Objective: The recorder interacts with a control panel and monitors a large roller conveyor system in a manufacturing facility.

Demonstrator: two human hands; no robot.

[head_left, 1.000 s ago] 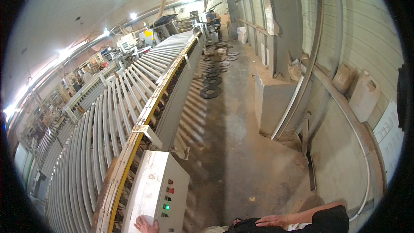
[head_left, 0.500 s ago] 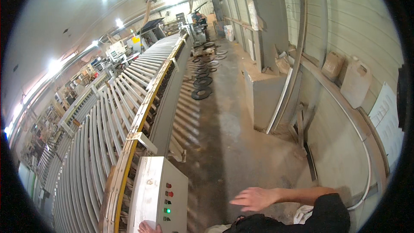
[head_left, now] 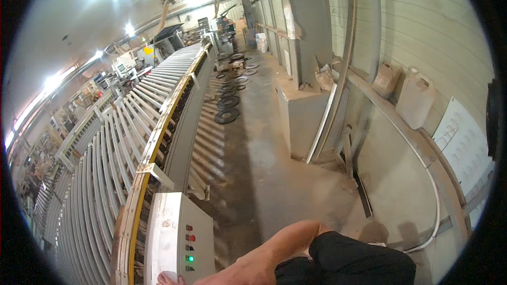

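Fingers (head_left: 168, 278) of the left hand are seen at the lower edge, resting on the control box (head_left: 163, 232); whether they are spread cannot be told. Buttons (head_left: 189, 243) sit just right of them, a green one lit. Beyond the fingers stretches the roller conveyor (head_left: 105, 169). No right-hand fingers are shown; only a bare forearm (head_left: 274, 253) crosses below

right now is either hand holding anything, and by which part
Nothing is held. The left hand rests its fingers on the bottom edge of the white control box; the right hand is hidden behind the forearm.
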